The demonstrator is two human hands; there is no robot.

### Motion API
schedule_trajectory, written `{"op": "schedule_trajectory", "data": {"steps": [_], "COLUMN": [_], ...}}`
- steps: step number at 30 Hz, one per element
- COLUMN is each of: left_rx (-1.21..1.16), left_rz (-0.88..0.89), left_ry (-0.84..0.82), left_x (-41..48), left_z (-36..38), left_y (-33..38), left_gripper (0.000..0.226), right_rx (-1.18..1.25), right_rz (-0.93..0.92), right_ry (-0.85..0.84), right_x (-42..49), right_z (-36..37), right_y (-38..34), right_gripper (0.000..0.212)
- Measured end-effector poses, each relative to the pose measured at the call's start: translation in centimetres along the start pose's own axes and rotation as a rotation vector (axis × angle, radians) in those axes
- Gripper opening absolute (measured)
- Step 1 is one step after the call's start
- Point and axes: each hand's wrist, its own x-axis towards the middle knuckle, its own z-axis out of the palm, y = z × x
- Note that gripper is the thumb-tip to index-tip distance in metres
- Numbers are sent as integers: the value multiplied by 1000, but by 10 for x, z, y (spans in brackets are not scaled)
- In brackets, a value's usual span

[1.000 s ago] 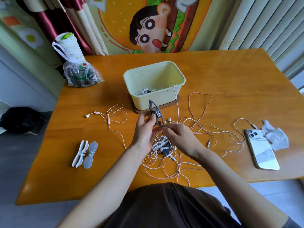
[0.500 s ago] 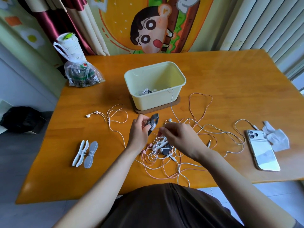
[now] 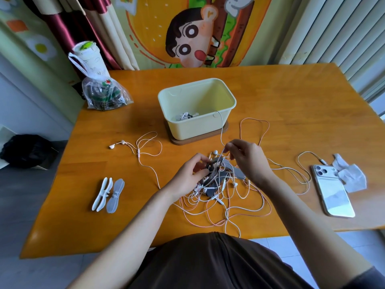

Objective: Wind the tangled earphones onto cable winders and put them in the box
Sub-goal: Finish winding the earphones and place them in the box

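A tangle of white and pink earphone cables (image 3: pixel 227 201) lies on the wooden table (image 3: pixel 302 113) in front of me. My left hand (image 3: pixel 190 176) grips a grey cable winder (image 3: pixel 216 170) with some cable on it, just above the tangle. To its right, my right hand (image 3: pixel 248 157) pinches a thin white cable that runs up to the rim of the pale yellow box (image 3: pixel 198 126). The box stands on a brown base and holds some wound earphones (image 3: pixel 185 116). One loose white earphone set (image 3: pixel 137 147) lies to the left.
Two spare winders (image 3: pixel 108 193), white and translucent, lie at the left front. A phone (image 3: pixel 333 192) and crumpled white tissue (image 3: pixel 350 174) sit at the right. A clear bag with a cup (image 3: pixel 100 88) stands at the back left corner.
My left hand has lowered the grey winder onto the tangle and now holds it flatter. My right hand has lifted away to the right, drawing a white cable upward.
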Motion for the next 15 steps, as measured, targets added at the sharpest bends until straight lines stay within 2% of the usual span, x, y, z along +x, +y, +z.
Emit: {"op": "schedule_trajectory", "data": {"steps": [4, 12, 15], "left_rx": [-170, -166, -322], "left_rz": [-38, -65, -61], "left_ry": [-32, -41, -77], "left_x": [-3, -5, -6], "left_z": [0, -2, -2], "left_y": [2, 10, 16], "left_gripper": [18, 14, 13], "right_rx": [49, 101, 111], "right_rz": [15, 41, 78], "right_ry": [11, 90, 68], "right_x": [0, 3, 1], "right_z": [0, 1, 3], "right_y": [5, 9, 10], "right_gripper": [21, 22, 22]}}
